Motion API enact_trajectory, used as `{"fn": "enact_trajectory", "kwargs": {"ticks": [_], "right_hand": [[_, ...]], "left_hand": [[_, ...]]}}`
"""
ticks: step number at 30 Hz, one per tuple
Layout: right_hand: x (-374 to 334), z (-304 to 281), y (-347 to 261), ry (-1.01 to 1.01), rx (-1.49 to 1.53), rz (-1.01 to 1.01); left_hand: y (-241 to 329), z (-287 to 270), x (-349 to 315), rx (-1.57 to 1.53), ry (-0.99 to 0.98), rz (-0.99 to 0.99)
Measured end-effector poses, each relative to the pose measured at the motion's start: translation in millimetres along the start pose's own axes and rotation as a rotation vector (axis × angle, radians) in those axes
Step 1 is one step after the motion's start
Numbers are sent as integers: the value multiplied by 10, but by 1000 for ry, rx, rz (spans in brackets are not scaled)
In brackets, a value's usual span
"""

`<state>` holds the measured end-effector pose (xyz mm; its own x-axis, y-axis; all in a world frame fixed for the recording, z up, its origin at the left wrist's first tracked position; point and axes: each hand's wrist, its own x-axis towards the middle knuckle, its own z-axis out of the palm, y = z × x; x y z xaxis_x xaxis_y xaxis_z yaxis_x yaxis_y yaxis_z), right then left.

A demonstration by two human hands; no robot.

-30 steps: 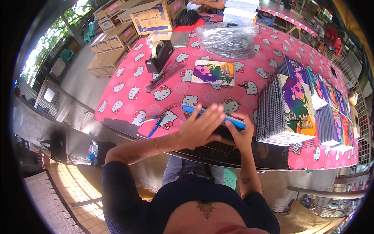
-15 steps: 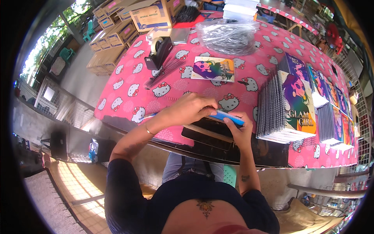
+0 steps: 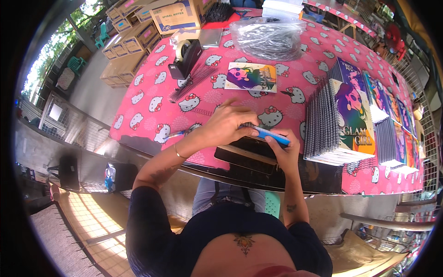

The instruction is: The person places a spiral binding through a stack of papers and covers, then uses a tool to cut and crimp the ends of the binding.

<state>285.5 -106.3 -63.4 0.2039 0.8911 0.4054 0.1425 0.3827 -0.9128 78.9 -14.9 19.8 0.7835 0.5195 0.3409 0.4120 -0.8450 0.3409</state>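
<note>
Seen almost edge-on, a slim blue notebook [image 3: 273, 135] is held over the table's near edge. My right hand [image 3: 287, 151] grips its right end, thumb on the near side and fingers behind. At its left end my left hand [image 3: 230, 123] is closed, thumb and fingertips pinching there, with one finger raised and blurred. A thin spiral coil [image 3: 201, 111] shows faintly beyond my left hand, roughly in line with the notebook; whether it joins it is hidden. Beyond the hands a colourful illustrated notebook [image 3: 251, 77] lies flat on the pink patterned tablecloth [image 3: 152, 94].
Stacks of spiral notebooks [image 3: 323, 124] stand at the right. Left of centre are a black tape dispenser [image 3: 185, 64] and loose dark coils [image 3: 194, 84]. A clear plastic bag [image 3: 267, 41] of dark coils lies farther back. Cardboard boxes [image 3: 177, 18] are piled at the far left.
My left hand has shifted slightly, and one of its fingers is now lifted and blurred. My right hand still holds the notebook in nearly the same place. The view has moved a little.
</note>
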Motion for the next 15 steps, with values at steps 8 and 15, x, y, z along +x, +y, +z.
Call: {"fn": "enact_trajectory", "kwargs": {"ticks": [8, 15], "right_hand": [[33, 67, -2, 14, -57, -42], [23, 108, 23, 24, 9, 6]], "left_hand": [[243, 847, -610, 543, 17, 111], [206, 902, -735, 371, 36, 152]]}}
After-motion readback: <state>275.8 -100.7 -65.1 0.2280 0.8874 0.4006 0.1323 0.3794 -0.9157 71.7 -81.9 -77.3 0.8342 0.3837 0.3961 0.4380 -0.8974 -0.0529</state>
